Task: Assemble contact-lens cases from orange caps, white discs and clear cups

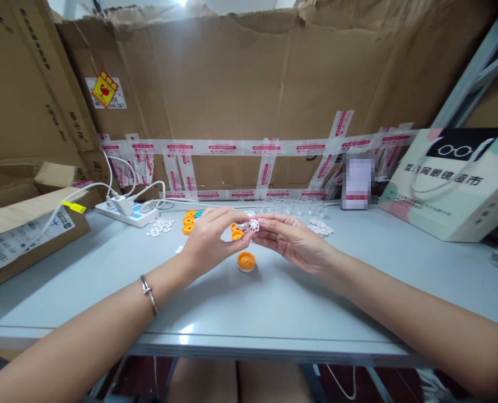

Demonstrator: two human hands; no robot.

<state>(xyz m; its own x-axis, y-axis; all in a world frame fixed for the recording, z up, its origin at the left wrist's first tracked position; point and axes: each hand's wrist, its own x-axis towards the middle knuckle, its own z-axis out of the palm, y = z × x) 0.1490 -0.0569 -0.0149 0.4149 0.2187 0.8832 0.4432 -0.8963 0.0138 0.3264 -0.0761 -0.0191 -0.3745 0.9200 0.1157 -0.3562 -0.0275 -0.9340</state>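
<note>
Both hands meet above the grey table (274, 302), pinching a small white perforated disc with a clear part (251, 225) between their fingertips. My left hand (210, 238) wears a metal bracelet on the wrist and grips the piece from the left. From the right, my right hand (288, 238) holds the same piece with thumb and fingers pressed together. Just below the hands an orange cap (246, 261) rests on the table. More orange discs (189, 220) and white discs (159, 225) lie behind the left hand.
A white power strip (126, 211) with plugged cables sits at the back left. Cardboard walls taped with printed tape enclose the table. A cardboard box (22, 235) lies left, a printed paper bag (454, 179) right. Clear small parts (294, 207) and white discs (321, 228) lie at the back.
</note>
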